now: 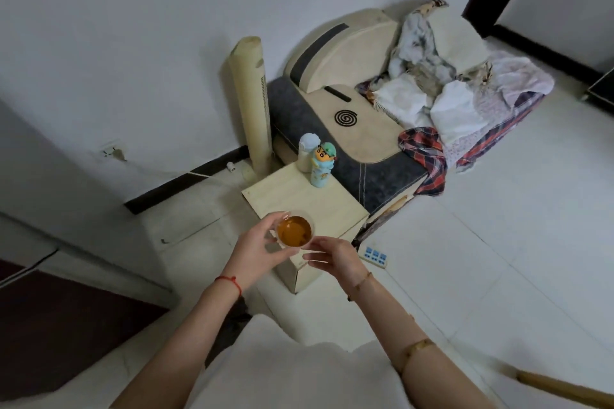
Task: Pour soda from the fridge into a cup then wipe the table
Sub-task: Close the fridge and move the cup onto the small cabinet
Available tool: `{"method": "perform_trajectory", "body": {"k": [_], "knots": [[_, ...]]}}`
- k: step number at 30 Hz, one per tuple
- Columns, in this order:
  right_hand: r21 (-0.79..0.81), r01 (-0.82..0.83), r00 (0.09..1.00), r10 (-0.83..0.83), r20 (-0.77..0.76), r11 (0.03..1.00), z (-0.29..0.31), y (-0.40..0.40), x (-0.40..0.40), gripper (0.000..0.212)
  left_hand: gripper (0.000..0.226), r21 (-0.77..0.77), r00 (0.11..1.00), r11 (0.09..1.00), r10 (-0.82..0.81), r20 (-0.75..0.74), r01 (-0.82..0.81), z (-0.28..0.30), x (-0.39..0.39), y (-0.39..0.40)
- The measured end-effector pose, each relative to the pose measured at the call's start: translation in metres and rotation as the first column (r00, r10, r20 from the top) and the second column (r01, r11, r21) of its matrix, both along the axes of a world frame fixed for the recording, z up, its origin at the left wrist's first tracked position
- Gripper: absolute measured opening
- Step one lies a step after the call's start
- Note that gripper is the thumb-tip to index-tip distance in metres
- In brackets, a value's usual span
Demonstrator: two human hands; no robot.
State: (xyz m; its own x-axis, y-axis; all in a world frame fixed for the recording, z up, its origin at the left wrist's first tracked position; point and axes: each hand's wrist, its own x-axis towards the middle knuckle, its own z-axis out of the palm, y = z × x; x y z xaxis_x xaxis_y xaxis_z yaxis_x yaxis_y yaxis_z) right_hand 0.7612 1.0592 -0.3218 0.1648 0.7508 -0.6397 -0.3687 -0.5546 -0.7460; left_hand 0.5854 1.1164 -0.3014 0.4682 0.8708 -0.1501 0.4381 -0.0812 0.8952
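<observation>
White floor tiles run under a small pale tabletop (299, 199) at twelve o'clock from the person. Nearest, the left hand (255, 251) curls its fingers (277, 219) round a clear cup (294, 231) of amber soda, held over the tabletop's near corner; whether its base rests on the wood cannot be told. The right hand (335, 257) hovers at the cup's four o'clock, fingers loosely spread, gripping nothing. Pouring looks done; wiping remains, and no cloth, soda bottle or fridge is in view. Farther, at one o'clock, two bottles (317, 159) stand on the far corner beside a sofa (332, 129).
</observation>
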Motion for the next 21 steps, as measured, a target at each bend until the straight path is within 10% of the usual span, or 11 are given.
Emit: {"method": "perform_trajectory", "body": {"k": [21], "knots": [[-0.114, 0.622, 0.777, -0.628, -0.034, 0.775, -0.015, 0.184, -0.068, 0.027, 0.062, 0.024, 0.821, 0.821, -0.568, -0.051, 0.570, -0.021, 0.005, 0.261]]}}
